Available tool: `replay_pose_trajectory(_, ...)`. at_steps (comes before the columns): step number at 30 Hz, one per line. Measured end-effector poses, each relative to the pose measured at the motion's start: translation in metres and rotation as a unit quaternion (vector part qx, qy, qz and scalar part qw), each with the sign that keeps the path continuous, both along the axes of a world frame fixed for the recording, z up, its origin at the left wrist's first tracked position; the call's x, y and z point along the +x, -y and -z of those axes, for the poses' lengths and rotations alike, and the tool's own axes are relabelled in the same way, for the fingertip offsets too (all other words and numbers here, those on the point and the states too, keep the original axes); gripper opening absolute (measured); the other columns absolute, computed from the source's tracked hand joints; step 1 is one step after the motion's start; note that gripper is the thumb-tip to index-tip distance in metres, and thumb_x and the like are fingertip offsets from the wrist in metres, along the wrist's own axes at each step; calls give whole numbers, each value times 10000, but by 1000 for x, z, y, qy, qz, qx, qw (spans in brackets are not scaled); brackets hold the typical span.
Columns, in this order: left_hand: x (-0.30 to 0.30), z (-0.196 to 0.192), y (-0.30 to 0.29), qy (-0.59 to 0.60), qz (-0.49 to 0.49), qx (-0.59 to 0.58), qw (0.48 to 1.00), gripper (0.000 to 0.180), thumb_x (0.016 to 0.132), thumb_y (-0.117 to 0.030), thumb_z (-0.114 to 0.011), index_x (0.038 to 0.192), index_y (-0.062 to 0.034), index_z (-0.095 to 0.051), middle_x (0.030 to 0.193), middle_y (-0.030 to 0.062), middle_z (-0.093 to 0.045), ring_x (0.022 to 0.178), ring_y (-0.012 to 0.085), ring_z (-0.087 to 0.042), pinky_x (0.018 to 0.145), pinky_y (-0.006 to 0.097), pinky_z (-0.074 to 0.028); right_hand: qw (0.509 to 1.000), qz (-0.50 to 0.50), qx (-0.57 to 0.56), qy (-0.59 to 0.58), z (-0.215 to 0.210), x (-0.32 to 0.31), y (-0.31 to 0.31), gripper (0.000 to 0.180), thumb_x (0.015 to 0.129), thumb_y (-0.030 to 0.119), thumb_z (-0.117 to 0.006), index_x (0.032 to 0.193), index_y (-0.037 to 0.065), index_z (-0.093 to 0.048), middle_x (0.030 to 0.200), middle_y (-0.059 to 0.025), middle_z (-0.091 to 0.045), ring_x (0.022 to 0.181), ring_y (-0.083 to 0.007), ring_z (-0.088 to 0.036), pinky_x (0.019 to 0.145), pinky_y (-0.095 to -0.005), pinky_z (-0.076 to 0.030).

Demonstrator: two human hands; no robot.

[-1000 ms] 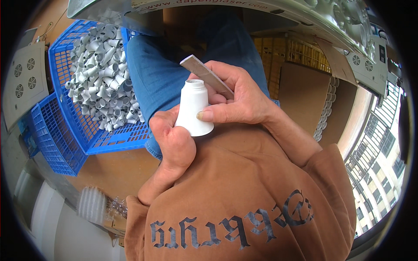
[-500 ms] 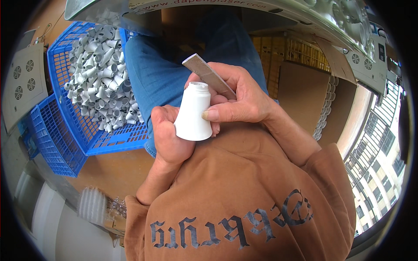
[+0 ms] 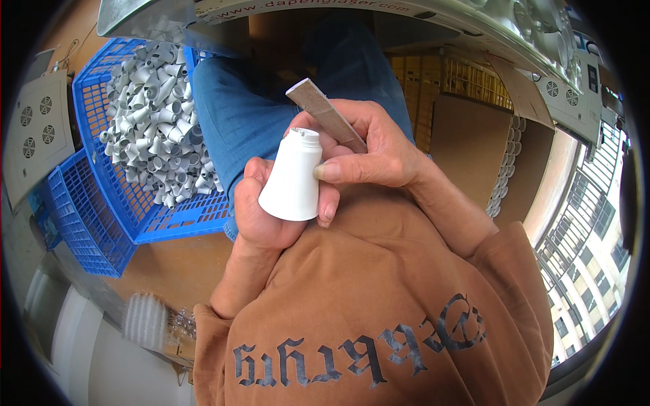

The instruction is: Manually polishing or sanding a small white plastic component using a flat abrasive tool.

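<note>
A white cone-shaped plastic housing [image 3: 291,179] with a threaded neck is held between my hands in front of my chest, its narrow neck pointing up and slightly right. My left hand [image 3: 261,213] cradles its wide lower end from beneath, fingers curled behind it. The thumb of my right hand [image 3: 372,152] presses near the upper right side of the housing. In that same hand, a flat grey-brown strip [image 3: 325,111] with a pale edge sticks out up and to the left. The right fingertips behind the housing are partly hidden.
To the left, a blue plastic crate [image 3: 101,155] is heaped with similar white housings [image 3: 159,115]. Another blue crate [image 3: 84,210] stands against it. At the right is an open cardboard box [image 3: 467,149] beside stacked round pale pieces [image 3: 504,169]. A machine edge [image 3: 311,8] crosses the top.
The white housing has tilted, its wide end swinging a little to the left. My left fingers have opened slightly around it. The strip has barely moved in my right hand.
</note>
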State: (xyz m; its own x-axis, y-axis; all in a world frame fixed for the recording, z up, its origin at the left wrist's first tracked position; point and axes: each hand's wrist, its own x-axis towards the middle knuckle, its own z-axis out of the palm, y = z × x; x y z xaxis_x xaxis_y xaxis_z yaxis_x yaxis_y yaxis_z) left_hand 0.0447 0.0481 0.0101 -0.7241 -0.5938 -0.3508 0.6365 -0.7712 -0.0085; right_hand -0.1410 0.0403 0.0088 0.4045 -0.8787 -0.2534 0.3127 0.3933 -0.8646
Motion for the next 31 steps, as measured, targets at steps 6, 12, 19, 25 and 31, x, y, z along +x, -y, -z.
replay_pose_trajectory(6,3,8,-1,-44,6,-26,999,577,937,-383,-202,1140,34,-545,754,290,-579,606,338,-539,563,370,-482,997,29,58,31,-8,0,0,385,842,280,-700,1118,22,-632,720,56,-526,622,-24,-407,588,-207,-340)
replay_pose_trajectory(12,8,22,-4,-152,37,38,987,486,974,-384,-239,1172,-58,-539,766,283,-579,587,295,-529,538,331,-478,996,18,84,15,-11,1,3,344,880,234,-629,1134,1,-642,865,-15,-633,629,-28,-427,536,-189,-322)
replay_pose_trajectory(19,5,22,2,-142,52,35,988,462,940,-338,-254,1211,-54,-499,809,278,-586,634,318,-544,577,363,-486,995,44,84,-5,-14,4,8,253,884,248,-703,955,6,-699,845,-42,-677,804,-99,-616,772,-270,-504)
replay_pose_trajectory(25,1,6,7,76,99,45,991,445,948,-317,-258,1185,-24,-495,790,280,-542,640,332,-541,547,381,-495,990,77,94,-68,-9,5,8,293,842,303,-745,842,13,-703,780,-43,-669,753,-90,-602,693,-257,-490)
replay_pose_trajectory(31,4,23,2,-148,67,49,985,614,965,-551,-230,1230,-63,-494,886,327,-584,729,338,-584,685,413,-505,992,71,78,-76,-7,6,9,304,831,325,-758,838,26,-708,776,-46,-669,746,-93,-601,691,-250,-486)
